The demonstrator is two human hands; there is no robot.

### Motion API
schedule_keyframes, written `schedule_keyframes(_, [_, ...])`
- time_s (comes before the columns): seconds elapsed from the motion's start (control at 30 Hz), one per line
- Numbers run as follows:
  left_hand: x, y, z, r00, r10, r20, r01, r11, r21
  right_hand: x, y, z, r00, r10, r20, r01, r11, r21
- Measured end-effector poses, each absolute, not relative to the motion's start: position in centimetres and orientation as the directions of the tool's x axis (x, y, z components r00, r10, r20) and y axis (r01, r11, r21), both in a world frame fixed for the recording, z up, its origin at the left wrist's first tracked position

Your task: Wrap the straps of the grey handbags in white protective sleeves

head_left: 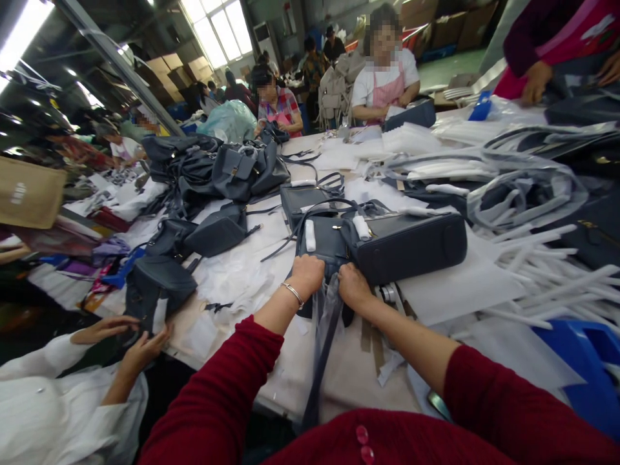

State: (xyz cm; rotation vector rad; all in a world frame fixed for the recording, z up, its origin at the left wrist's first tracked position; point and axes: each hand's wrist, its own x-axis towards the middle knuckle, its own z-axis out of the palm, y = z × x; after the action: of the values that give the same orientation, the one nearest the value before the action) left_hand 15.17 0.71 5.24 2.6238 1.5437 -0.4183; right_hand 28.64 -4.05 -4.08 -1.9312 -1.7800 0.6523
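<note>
A dark blue-grey leather bag [320, 240] lies on the table in front of me, with a white wrap on its handle. My left hand [309, 274], a bracelet at its wrist, has its fingers closed on the near edge of this bag. Just to the right, my right hand [354, 287] is closed on the same edge, near the plastic-covered strap [323, 349] that hangs toward me over the table edge. The fingertips of both hands are partly hidden. A second dark bag [416, 248] lies on its side, close against my right hand.
Several dark bags [232, 168] are heaped at the far left. White foam tubes [557, 278] and paper sheets [450, 284] cover the right side, near a blue bin [581, 368]. A co-worker's hands [140, 349] touch another bag [157, 284] at left. Other people work across the table.
</note>
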Motion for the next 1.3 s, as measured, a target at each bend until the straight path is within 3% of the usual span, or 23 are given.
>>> schedule_keyframes(0.27, [16.4, 3.7, 4.1, 0.400, 0.872, -0.282, 0.898, -0.435, -0.071, 28.5, -2.2, -6.3, 0.170, 0.984, -0.060, 0.723, -0.166, -0.671])
schedule_keyframes(0.67, [17.1, 4.9, 1.2, 0.394, 0.911, -0.122, 0.914, -0.402, -0.050, 28.5, -0.7, -7.2, 0.227, 0.970, -0.088, 0.646, -0.218, -0.732])
schedule_keyframes(0.73, [15.9, 3.9, 1.0, 0.362, 0.932, -0.030, 0.932, -0.363, 0.005, 28.5, -0.4, -7.3, 0.231, 0.969, -0.089, 0.649, -0.221, -0.728])
schedule_keyframes(0.83, [13.5, 0.9, 0.4, 0.213, 0.951, 0.226, 0.944, -0.260, 0.205, 28.4, 0.2, -7.3, 0.240, 0.966, -0.091, 0.656, -0.231, -0.719])
schedule_keyframes(0.9, [12.1, -1.8, -0.1, 0.101, 0.945, 0.310, 0.928, -0.201, 0.313, 28.3, 0.6, -7.4, 0.254, 0.962, -0.096, 0.657, -0.245, -0.713])
schedule_keyframes(1.13, [10.6, -7.3, -2.3, 0.055, 0.955, 0.291, 0.892, -0.178, 0.416, 27.9, 2.0, -8.9, 0.323, 0.937, -0.133, 0.649, -0.322, -0.689])
schedule_keyframes(1.3, [10.5, -7.9, -4.4, -0.042, 0.994, 0.103, 0.859, -0.017, 0.512, 28.1, 2.9, -10.1, 0.307, 0.948, -0.080, 0.645, -0.269, -0.715])
